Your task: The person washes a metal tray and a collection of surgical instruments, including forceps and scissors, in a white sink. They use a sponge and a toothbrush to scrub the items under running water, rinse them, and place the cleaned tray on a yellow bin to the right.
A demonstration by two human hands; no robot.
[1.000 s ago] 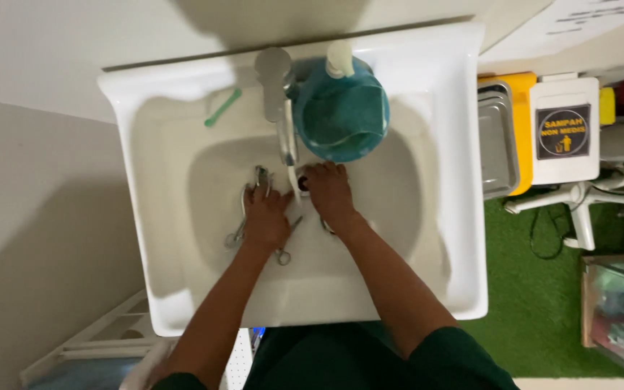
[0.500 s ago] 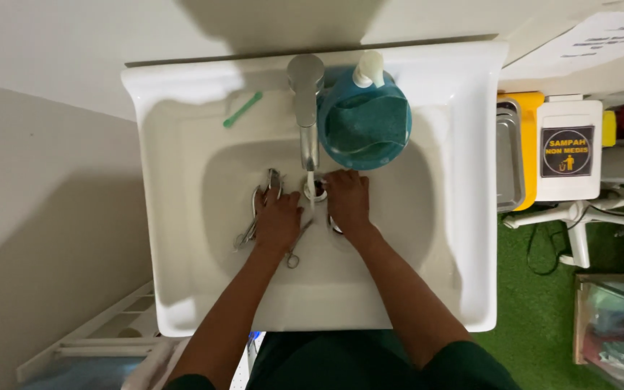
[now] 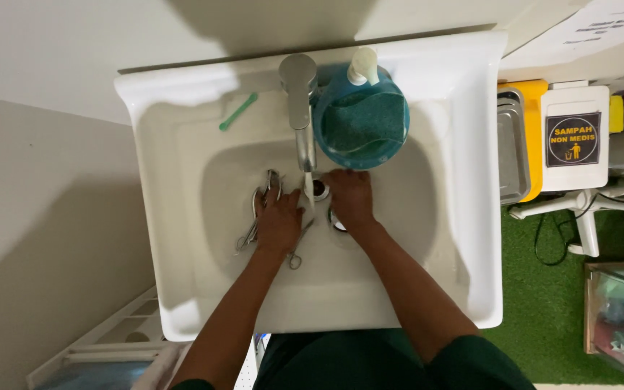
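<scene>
White wall (image 3: pixel 74 58), green turf floor (image 3: pixel 543 303)

My left hand (image 3: pixel 279 222) rests in the sink (image 3: pixel 182 217) on a bundle of metal instruments (image 3: pixel 261 209), left of the tap (image 3: pixel 299 108). My right hand (image 3: pixel 349 198) lies just right of the drain (image 3: pixel 319 189), under the spout. A soap bottle (image 3: pixel 361 119) stands on the rim right of the tap; a toothbrush (image 3: pixel 238 111) lies on the rim to its left. A bin (image 3: pixel 575 137) sits right of the sink.

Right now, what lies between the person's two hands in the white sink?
In the head view, a thin stream of water falls from the chrome tap between left hand and right hand, beside the dark drain hole.
</scene>
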